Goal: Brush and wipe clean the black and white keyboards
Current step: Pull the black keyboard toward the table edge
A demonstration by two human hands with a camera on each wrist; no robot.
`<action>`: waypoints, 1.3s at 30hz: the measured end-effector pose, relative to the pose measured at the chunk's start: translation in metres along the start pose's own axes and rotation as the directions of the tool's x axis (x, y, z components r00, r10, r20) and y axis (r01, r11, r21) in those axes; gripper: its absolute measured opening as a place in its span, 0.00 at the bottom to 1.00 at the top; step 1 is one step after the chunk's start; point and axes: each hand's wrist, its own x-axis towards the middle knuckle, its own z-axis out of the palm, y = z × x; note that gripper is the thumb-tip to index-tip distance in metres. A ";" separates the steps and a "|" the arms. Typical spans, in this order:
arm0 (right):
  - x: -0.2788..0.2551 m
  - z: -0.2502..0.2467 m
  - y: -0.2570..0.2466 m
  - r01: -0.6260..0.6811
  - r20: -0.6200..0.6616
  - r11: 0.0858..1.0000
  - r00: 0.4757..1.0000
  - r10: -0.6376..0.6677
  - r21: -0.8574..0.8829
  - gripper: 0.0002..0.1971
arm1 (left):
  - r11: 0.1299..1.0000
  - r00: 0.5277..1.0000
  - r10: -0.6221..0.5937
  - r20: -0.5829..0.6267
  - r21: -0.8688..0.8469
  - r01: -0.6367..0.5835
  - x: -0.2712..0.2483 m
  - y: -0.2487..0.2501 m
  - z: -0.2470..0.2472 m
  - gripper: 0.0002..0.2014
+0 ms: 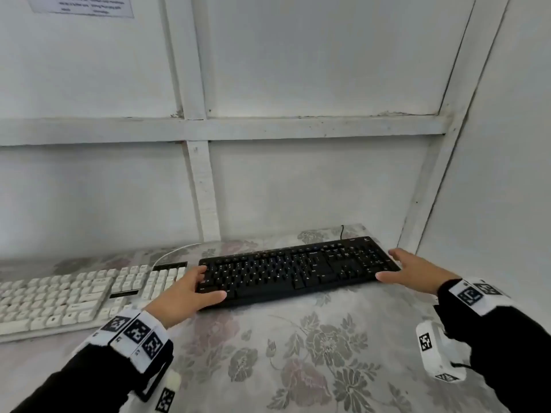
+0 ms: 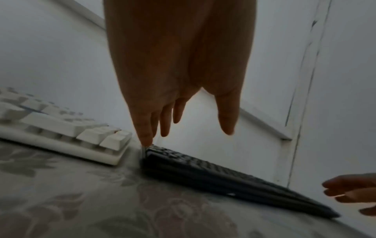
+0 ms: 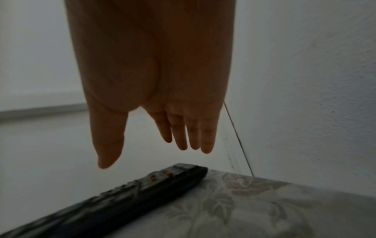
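Left hand (image 1: 186, 293) fingers straight at black keyboard (image 1: 298, 271) left edge; right hand (image 1: 413, 271) spread, released, over right edge

black keyboard (image 1: 298, 269) flat on floral cloth, white keyboard (image 1: 74, 296) just left

No legible text (wall notice (image 1: 82, 5) blurred)
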 end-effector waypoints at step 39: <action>-0.011 -0.004 0.039 -0.036 0.241 0.961 0.965 0.105 -0.274 0.54 | 0.881 0.971 -0.231 0.065 0.437 0.180 -0.036 -0.027 0.004 0.65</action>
